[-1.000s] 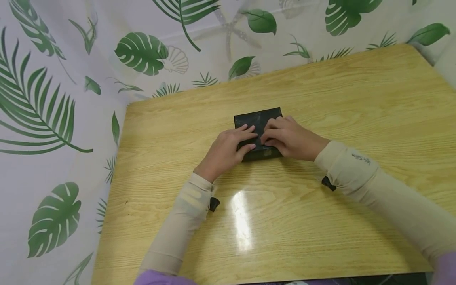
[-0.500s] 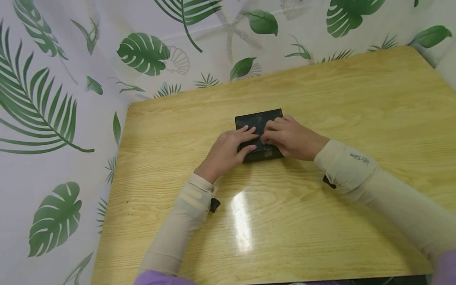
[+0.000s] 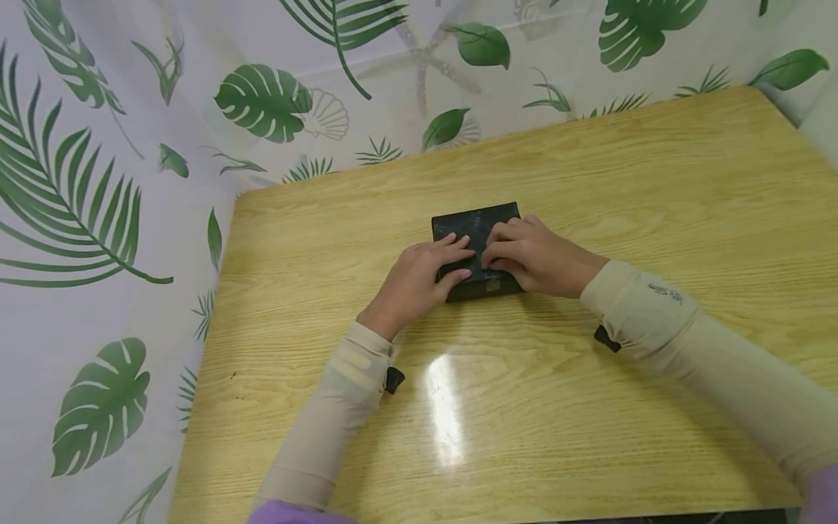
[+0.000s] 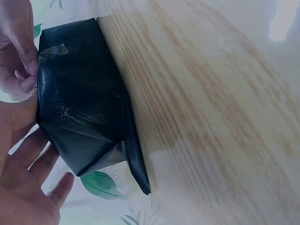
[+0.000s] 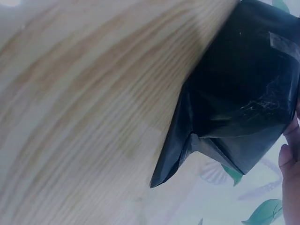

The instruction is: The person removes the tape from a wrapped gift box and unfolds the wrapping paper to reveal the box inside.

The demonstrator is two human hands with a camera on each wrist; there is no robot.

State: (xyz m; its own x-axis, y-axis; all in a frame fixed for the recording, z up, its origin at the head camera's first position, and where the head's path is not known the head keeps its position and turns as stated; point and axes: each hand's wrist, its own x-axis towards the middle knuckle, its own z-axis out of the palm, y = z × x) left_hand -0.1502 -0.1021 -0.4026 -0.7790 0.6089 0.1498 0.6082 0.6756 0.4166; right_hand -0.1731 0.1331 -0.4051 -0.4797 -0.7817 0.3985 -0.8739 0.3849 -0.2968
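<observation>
A small black wrapped package (image 3: 455,220) lies on the wooden table, its folded end and loose lower flap visible in both wrist views. Clear tape (image 4: 54,52) crosses its front side and runs up over the top edge. My left hand (image 3: 419,275) rests on the left part of the package, fingers stretched across the top and thumb near the front edge. The right hand (image 3: 540,255) bends its fingers over the top right. In the left wrist view its thumb and forefinger pinch at the tape's upper end. Only a little hand shows at the right wrist view's edge.
The wood-grain table (image 3: 589,407) surrounds the package, with a bright light reflection in front of it. A white cloth (image 3: 183,240) printed with green leaves hangs behind and at the left. Small dark devices (image 3: 394,380) sit at both wrists.
The package and left hand stay nearly in place. The right fingers shift very slightly on top of the package; the head view drifts a little.
</observation>
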